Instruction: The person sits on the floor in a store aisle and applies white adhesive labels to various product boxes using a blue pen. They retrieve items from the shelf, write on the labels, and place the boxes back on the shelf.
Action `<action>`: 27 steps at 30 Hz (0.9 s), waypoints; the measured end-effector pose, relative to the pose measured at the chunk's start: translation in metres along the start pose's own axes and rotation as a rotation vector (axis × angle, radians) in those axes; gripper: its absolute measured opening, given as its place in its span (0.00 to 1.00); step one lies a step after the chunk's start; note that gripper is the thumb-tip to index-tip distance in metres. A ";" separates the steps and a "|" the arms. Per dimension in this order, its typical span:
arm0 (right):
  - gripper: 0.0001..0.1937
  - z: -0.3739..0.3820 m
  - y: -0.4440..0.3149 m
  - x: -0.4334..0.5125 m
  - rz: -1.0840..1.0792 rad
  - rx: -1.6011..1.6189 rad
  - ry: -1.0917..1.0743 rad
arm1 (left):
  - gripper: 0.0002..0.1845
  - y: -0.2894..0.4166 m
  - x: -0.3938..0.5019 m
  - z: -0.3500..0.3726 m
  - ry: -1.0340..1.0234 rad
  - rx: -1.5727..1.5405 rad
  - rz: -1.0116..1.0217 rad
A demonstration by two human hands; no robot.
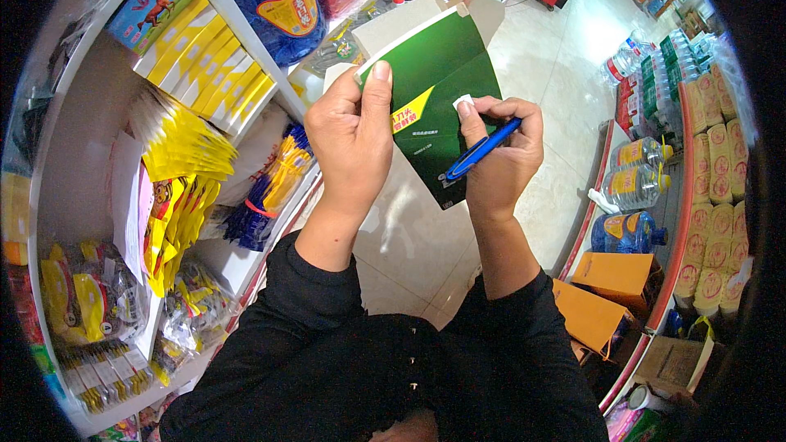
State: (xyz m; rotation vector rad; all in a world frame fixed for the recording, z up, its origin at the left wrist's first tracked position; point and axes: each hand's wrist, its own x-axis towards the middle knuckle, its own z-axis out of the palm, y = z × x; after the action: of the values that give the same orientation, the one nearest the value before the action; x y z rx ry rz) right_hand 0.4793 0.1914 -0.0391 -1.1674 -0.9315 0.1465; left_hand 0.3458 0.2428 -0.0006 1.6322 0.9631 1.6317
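Note:
A green cardboard box (442, 67), opened out, with pale flaps at its far side, is in front of me above the tiled floor. My left hand (353, 129) grips its left edge, thumb on the green face. At its right side, my right hand (506, 147) holds a blue pen (485, 148) slanting across the fingers. A small white piece (463, 100) is pinched at my right thumb tip, against or just over the green card. Whether my right fingers also grip the card cannot be told.
White shelves at left hold yellow-and-white boxes (202, 55), yellow packets (178, 196) and a bundle of blue and yellow items (270, 184). Large blue bottles (282, 6) stand beyond. Along the right are clear jugs (635, 184), orange boxes (602, 313) and stacked wrapped packs (712, 215).

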 end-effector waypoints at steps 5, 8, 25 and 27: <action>0.18 -0.003 -0.004 0.001 -0.040 -0.104 0.011 | 0.15 0.003 -0.001 0.000 -0.003 0.000 0.073; 0.20 -0.007 -0.007 0.006 -0.113 -0.244 0.050 | 0.14 0.002 0.000 -0.002 -0.021 -0.001 0.097; 0.10 -0.092 -0.081 0.017 -0.216 0.112 -0.052 | 0.05 0.085 -0.017 -0.102 -0.266 0.135 0.466; 0.10 -0.098 -0.106 -0.005 -0.198 0.135 -0.111 | 0.06 0.112 -0.038 -0.134 -0.225 0.109 0.270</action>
State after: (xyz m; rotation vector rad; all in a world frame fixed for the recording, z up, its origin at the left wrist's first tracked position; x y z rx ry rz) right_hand 0.5068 0.0726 0.0383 -0.9443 -1.1121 0.1133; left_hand 0.2202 0.1424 0.0781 2.0438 0.7533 1.5432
